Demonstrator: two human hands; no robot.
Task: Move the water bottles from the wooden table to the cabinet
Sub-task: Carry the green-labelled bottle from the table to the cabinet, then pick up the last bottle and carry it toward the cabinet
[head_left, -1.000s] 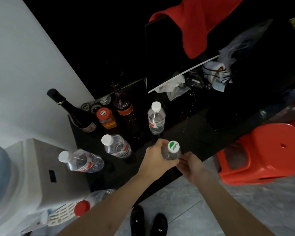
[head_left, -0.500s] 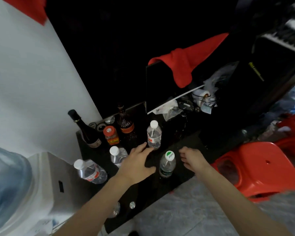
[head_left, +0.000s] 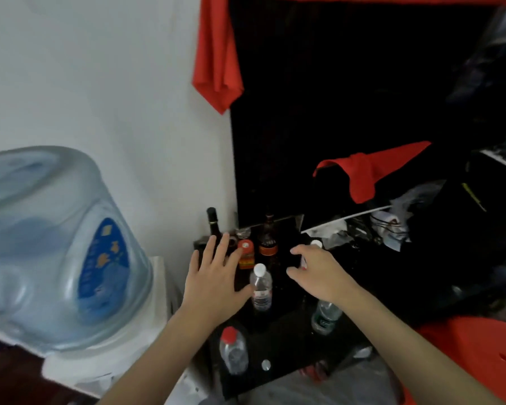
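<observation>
Clear plastic water bottle with a white cap [head_left: 262, 287] standing upright on the glossy black cabinet top [head_left: 289, 340], between the person's two hands. A second clear bottle with a red cap [head_left: 233, 350] stands nearer the front edge, to the left; a third, with a green label [head_left: 325, 315], stands to the right, its upper part hidden under the right forearm; only the white cap of a fourth bottle [head_left: 316, 244] shows behind the right hand. The left hand [head_left: 216, 283] hovers flat with fingers spread, grasping nothing, its thumb just beside the white-capped bottle. The right hand [head_left: 319, 274] is loosely curled and holds nothing. Behind the bottles stand a jar with an orange-red lid [head_left: 246, 254], a brown bottle with an orange label [head_left: 268, 239], and a dark wine bottle [head_left: 212, 222] partly covered by the left fingers. At left, a large blue water jug [head_left: 50, 247] sits tilted on a white dispenser [head_left: 105, 366]. A red cloth [head_left: 218, 62] hangs against the white wall, another red cloth [head_left: 368, 173] lies over dark clutter at right, and a red plastic stool [head_left: 479, 361] occupies the lower right corner.
</observation>
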